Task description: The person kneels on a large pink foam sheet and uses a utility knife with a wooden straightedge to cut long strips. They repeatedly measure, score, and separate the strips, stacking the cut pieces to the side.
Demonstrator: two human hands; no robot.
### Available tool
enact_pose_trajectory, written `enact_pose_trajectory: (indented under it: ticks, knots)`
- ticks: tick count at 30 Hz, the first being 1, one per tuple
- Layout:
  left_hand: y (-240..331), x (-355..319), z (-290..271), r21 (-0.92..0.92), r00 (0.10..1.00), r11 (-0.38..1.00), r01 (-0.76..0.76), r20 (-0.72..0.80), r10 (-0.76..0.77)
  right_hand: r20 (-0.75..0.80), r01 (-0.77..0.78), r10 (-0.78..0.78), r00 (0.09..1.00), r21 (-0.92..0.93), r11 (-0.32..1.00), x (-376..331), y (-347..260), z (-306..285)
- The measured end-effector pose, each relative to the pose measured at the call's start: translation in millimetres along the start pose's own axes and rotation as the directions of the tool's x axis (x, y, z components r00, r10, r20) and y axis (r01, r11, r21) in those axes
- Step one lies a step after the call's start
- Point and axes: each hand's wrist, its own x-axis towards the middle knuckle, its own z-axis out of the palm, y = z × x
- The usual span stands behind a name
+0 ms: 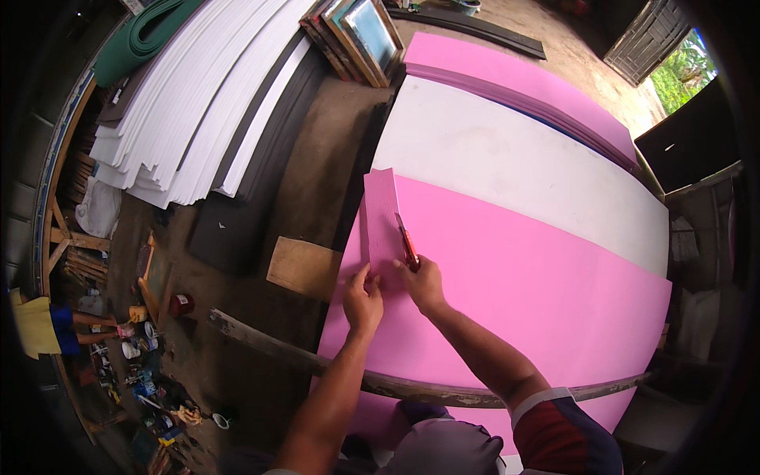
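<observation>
A narrow stack of pink foam strips (381,210) lies lengthwise on a large pink foam sheet (530,285), near its left edge. My left hand (364,301) is closed at the near end of the stack, with the thumb and fingers against its sides. In my right hand (423,283) is a red utility knife (408,247), its tip pointing away from me along the right side of the strips. The fingers of that hand are wrapped round its handle. Whether the blade touches the foam is too small to tell.
Beyond the sheet lie a white board (507,150) and stacked pink sheets (514,79). A wooden bar (396,386) crosses the near side. White foam sheets (190,95) are piled at left, near a brown board (303,267). Another person (39,324) is by cluttered tools at far left.
</observation>
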Motion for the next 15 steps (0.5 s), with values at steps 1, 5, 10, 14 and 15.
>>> enact_pose_trajectory:
  ticks: [1, 5, 10, 14, 15]
  knots:
    - [6.4, -1.0, 3.8, -0.051, 1.000, 0.998, -0.032, -0.003, 0.031, 0.011, -0.056, 0.055, 0.998, 0.103, 0.993, 8.0, 1.2, -5.0]
    - [20.6, -26.1, 16.8, 0.219, 0.982, 0.958, -0.185, 0.064, 0.175, 0.054, -0.242, 0.246, 0.968, 0.466, 0.851, 51.4, -16.0, -28.3]
    - [42.1, -66.9, 14.7, 0.507, 0.895, 0.795, -0.333, 0.436, 0.097, -0.027, -0.154, 0.297, 0.954, 0.809, 0.567, 152.7, -28.6, -43.5]
    - [15.3, -68.9, 24.5, 0.513, 0.869, 0.766, -0.387, 0.480, 0.118, -0.200, -0.094, 0.353, 0.914, 0.741, 0.665, 178.6, -40.8, -27.0]
    - [16.5, -67.9, 23.7, 0.499, 0.867, 0.780, -0.378, 0.485, 0.110, -0.205, -0.091, 0.322, 0.924, 0.703, 0.706, 173.4, -32.2, -20.6]
